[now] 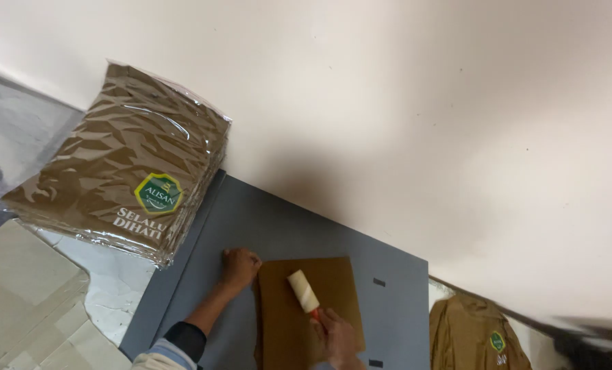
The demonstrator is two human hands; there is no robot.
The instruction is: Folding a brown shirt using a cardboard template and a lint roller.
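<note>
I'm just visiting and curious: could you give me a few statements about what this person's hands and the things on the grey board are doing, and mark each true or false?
1. The right hand holds a lint roller over a folded brown cloth. True.
2. The left hand is raised in the air. False: it rests at the cloth's upper left corner.
3. The stack of wrapped brown packs lies on the cloth. False: it lies apart, up to the left.
4. The cloth lies on a grey board. True.

Folded brown cloth [309,312]: matt, smooth, lying on a matt grey board [285,226]. Lint roller [304,291]: pale papery roll, red plastic handle. Stack of brown garments [124,164] left of board: glossy, crinkled clear plastic wrap. Wall [422,103] above board: matt cream.
</note>
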